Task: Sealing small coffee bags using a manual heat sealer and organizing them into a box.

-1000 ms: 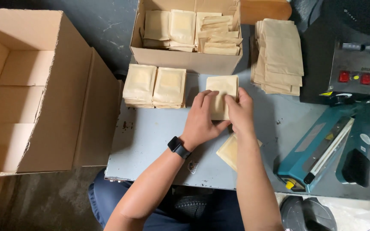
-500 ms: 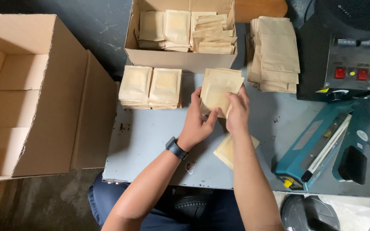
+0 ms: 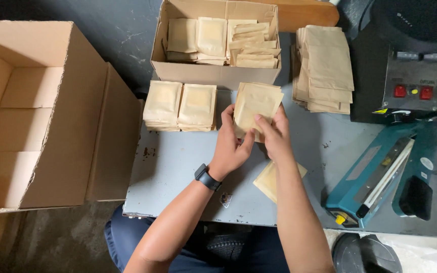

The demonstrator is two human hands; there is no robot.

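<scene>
Both my left hand (image 3: 231, 144) and right hand (image 3: 274, 134) pinch a small stack of flat tan paper pouches (image 3: 256, 106) mid-frame, fingers closed on its lower edges, seemingly to square it.

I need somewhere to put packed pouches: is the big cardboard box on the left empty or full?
Empty: the big cardboard box stands open, showing only bare walls and bottom flaps.

Even overhead light, soft shadows, sharp focus, dim floor.

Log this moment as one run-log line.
left hand: holds pouch stack | right hand: holds same | table: two pouch piles
</scene>
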